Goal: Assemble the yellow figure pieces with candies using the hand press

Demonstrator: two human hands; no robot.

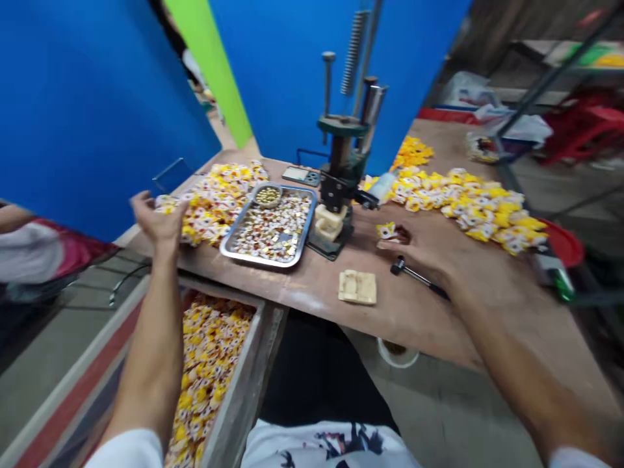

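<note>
My left hand (pixel 160 221) is raised at the left edge of a heap of small yellow and white pieces (pixel 219 195), fingers apart, holding nothing that I can see. My right hand (pixel 414 250) is over the tabletop, right of the press, its fingers round a yellow and white piece (pixel 386 230). Between the hands, a metal tray (pixel 263 261) holds many small white and gold parts and a round dish of gold bits (pixel 268 195). The green press (pixel 336 182) stands beside it with a cream fixture (pixel 329 222) at its base.
A hammer (pixel 419 278) lies below my right hand, near a cream block (pixel 357 287). More yellow pieces (pixel 468 201) are heaped at the right. A phone (pixel 301 175) lies behind the tray. A bin of yellow pieces (pixel 209 357) stands below the table's left part. Another person's arm (pixel 14 218) shows far left.
</note>
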